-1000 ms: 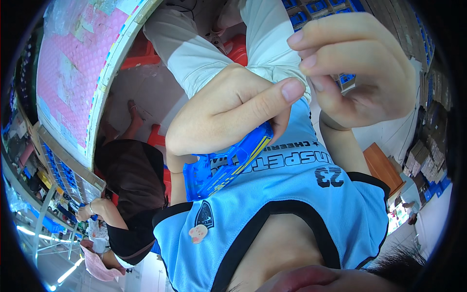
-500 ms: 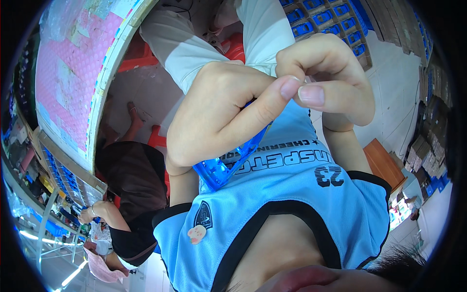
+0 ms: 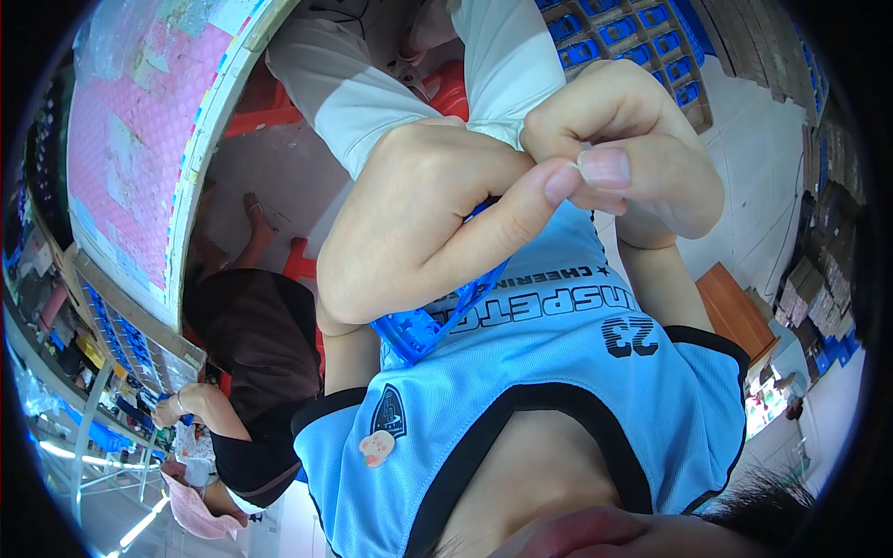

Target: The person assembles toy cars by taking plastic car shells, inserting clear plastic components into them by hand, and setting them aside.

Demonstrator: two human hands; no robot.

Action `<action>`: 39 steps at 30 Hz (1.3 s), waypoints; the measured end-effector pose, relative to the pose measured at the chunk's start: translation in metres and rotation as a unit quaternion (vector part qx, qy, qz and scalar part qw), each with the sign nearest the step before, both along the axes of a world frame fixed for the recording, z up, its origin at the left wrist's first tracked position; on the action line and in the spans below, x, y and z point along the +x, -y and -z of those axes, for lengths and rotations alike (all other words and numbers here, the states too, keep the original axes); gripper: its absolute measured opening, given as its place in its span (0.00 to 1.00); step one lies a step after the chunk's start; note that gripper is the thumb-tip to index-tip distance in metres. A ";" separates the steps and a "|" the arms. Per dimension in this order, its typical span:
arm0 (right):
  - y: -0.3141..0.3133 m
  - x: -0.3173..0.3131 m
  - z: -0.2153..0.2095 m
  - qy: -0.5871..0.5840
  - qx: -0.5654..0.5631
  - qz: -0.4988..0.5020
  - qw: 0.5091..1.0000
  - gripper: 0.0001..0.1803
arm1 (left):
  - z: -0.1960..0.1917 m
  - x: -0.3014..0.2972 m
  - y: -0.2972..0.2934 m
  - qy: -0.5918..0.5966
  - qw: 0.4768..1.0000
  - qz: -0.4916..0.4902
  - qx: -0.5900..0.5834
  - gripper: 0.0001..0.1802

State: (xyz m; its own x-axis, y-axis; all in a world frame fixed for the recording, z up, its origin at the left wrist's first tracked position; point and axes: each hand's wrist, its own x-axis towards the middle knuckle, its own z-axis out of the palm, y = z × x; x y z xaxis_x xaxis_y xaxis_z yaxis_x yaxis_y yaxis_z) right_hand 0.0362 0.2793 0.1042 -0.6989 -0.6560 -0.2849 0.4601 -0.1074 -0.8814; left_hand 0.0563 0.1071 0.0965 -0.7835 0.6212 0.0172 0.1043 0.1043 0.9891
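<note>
My left hand [image 3: 423, 219] is closed around a blue plastic part [image 3: 409, 337], a glossy shell with openings that pokes out below the palm. Most of that part is hidden by the hand. The left thumb stretches toward the right and its tip meets the fingertips of my right hand [image 3: 642, 153]. Those right fingers are curled in a pinch, thumb against forefinger. Something tiny and pale may sit at the fingertips, too small to make out. Both hands are held in front of my light blue sleeveless jersey [image 3: 577, 391], above my lap.
At the left stands a table [image 3: 121, 177] with a pink patterned cover. A tray of blue plastic pieces [image 3: 619, 33] lies beyond my right knee. A co-worker in dark clothes [image 3: 251, 335] sits at the left. An orange-brown box [image 3: 735, 312] and stacked cartons [image 3: 819, 288] are at the right.
My right fingertips have shifted slightly up and right, the thumb now higher against the left thumb tip. The left hand and the blue part have tilted a little.
</note>
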 end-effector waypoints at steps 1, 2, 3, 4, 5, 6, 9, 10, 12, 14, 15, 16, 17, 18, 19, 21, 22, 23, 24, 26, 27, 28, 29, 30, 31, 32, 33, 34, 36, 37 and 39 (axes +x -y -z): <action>0.000 -0.001 0.000 0.002 0.002 -0.019 1.000 0.21 | 0.000 0.000 0.000 0.000 1.000 -0.001 0.000 0.21; 0.001 0.000 0.001 0.003 0.002 -0.020 1.000 0.21 | -0.001 0.001 0.001 0.007 1.000 -0.003 -0.008 0.21; 0.000 0.001 -0.001 0.001 0.005 -0.007 1.000 0.21 | -0.003 0.000 -0.001 0.013 1.000 -0.001 -0.013 0.21; -0.001 0.002 -0.003 -0.002 0.007 0.006 1.000 0.21 | -0.003 -0.001 -0.002 0.012 1.000 0.003 -0.011 0.21; -0.001 0.003 -0.005 -0.004 0.010 0.020 1.000 0.21 | -0.002 -0.002 -0.003 0.011 1.000 0.007 -0.004 0.21; 0.001 0.003 -0.003 -0.005 0.009 0.025 1.000 0.21 | 0.000 0.000 -0.002 0.012 1.000 0.000 -0.002 0.21; 0.007 0.005 0.001 -0.009 0.007 0.045 0.999 0.22 | -0.001 0.002 0.000 0.025 1.000 -0.007 -0.017 0.21; 0.007 0.005 0.002 -0.011 0.008 0.055 0.998 0.22 | 0.000 0.001 0.000 0.025 1.000 -0.007 -0.016 0.21; 0.007 0.006 0.003 -0.016 0.018 0.056 0.998 0.22 | 0.002 0.000 0.000 0.021 1.000 -0.015 0.004 0.21; 0.007 0.005 0.003 -0.027 0.036 0.055 0.997 0.22 | 0.003 0.001 0.000 0.021 0.999 -0.041 0.008 0.21; 0.007 0.004 0.003 -0.035 0.044 0.053 0.997 0.23 | 0.004 0.001 0.001 0.019 0.997 -0.069 0.011 0.21; 0.008 0.002 0.003 -0.043 0.050 0.049 0.997 0.23 | 0.005 0.002 0.002 0.015 0.997 -0.074 0.008 0.21; 0.008 0.000 0.006 -0.048 0.046 0.044 0.997 0.23 | 0.007 0.004 0.001 0.041 0.988 -0.148 0.031 0.22; 0.010 -0.003 0.014 -0.033 0.014 0.025 0.999 0.20 | 0.008 0.006 0.004 0.064 0.971 -0.224 0.055 0.23; 0.007 -0.007 0.020 -0.021 -0.018 0.014 1.000 0.18 | 0.005 0.000 0.006 0.055 0.972 -0.224 0.053 0.23; 0.009 -0.008 0.043 -0.057 -0.024 -0.022 0.998 0.20 | 0.004 -0.016 0.011 0.106 0.968 -0.227 0.012 0.26; 0.018 -0.003 0.050 -0.016 -0.027 -0.006 0.999 0.22 | 0.006 -0.019 0.008 0.096 0.964 -0.237 0.077 0.28; 0.027 0.001 0.055 0.025 -0.030 0.010 0.999 0.24 | 0.009 -0.021 0.011 0.130 0.955 -0.266 0.034 0.29; 0.039 0.008 0.052 0.046 -0.014 0.034 0.998 0.26 | 0.014 -0.023 0.013 0.108 0.952 -0.285 0.028 0.29; 0.046 0.023 0.060 0.071 -0.022 0.027 0.997 0.29 | 0.022 -0.029 0.013 0.068 0.947 -0.315 0.011 0.30; 0.046 0.023 0.067 0.063 -0.025 0.025 0.997 0.29 | 0.029 -0.033 0.013 0.063 0.947 -0.316 0.010 0.29; 0.048 0.021 0.072 0.113 -0.059 0.010 0.992 0.30 | 0.033 -0.036 0.014 0.069 0.944 -0.324 0.013 0.28; 0.049 0.018 0.074 0.162 -0.093 -0.005 0.982 0.30 | 0.036 -0.039 0.016 0.074 0.941 -0.331 0.017 0.27; 0.050 0.016 0.075 0.183 -0.044 -0.012 0.982 0.35 | 0.043 -0.045 0.021 0.026 0.936 -0.349 0.025 0.24; 0.050 0.016 0.075 0.175 -0.047 -0.016 0.983 0.35 | 0.055 -0.053 0.033 -0.077 0.915 -0.394 -0.027 0.22; 0.048 0.016 0.077 0.189 -0.075 0.017 0.979 0.36 | 0.063 -0.064 0.048 -0.142 0.881 -0.445 -0.079 0.17; 0.047 0.016 0.077 0.203 -0.102 0.051 0.973 0.36 | 0.075 -0.077 0.070 -0.249 0.807 -0.502 -0.185 0.11; 0.045 0.016 0.078 0.175 -0.083 0.075 0.978 0.36 | 0.085 -0.089 0.089 -0.302 0.758 -0.531 -0.227 0.09; 0.040 0.016 0.085 0.176 -0.122 0.070 0.974 0.33 | 0.104 -0.103 0.134 -0.345 0.643 -0.597 -0.334 0.12; 0.038 0.015 0.088 0.185 -0.154 0.073 0.968 0.31 | 0.110 -0.107 0.148 -0.353 0.640 -0.599 -0.328 0.12; 0.039 0.015 0.082 0.176 -0.176 0.076 0.965 0.31 | 0.118 -0.112 0.171 -0.327 0.598 -0.610 -0.404 0.13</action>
